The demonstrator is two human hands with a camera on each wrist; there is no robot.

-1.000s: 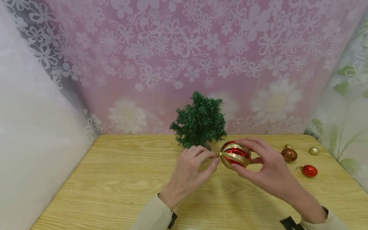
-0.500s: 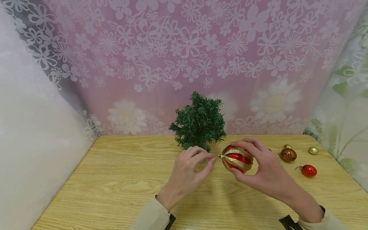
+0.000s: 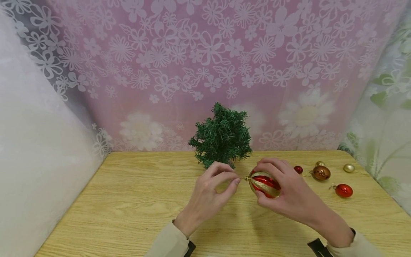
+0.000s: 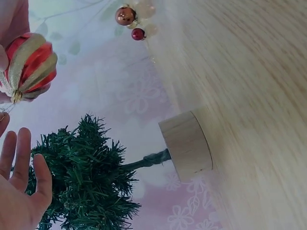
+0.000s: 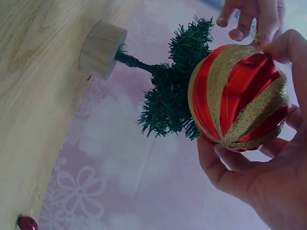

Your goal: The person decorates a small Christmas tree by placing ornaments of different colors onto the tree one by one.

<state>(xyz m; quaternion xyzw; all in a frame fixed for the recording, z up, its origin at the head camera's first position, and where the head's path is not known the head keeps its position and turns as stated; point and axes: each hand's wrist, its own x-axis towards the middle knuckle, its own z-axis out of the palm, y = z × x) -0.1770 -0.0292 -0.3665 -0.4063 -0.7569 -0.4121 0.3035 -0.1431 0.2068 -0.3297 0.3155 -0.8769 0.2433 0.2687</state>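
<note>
A red bauble with glittery gold stripes (image 3: 265,185) lies on its side in the air, its gold cap (image 3: 247,178) toward the left. My right hand (image 3: 295,191) holds it by the round body, fingers over the top and thumb in front. Thumb and index finger of my left hand (image 3: 210,191) pinch the thin hanging thread (image 4: 8,108) that runs from the cap. That hand's other fingers are spread in the left wrist view. Behind both hands stands a small green artificial tree (image 3: 221,137) on a round wooden base (image 4: 187,146).
Several other baubles lie at the table's right: a brown one (image 3: 321,173), a bright red one (image 3: 344,190), a pale gold one (image 3: 349,167) and a small dark red one (image 3: 298,169). A flowered pink curtain (image 3: 179,71) hangs behind the wooden table (image 3: 128,200).
The left fingers have moved from the cap to the thread, and a gap has opened between them and the cap. The right hand has lowered slightly with the bauble, uncovering the small dark red one.
</note>
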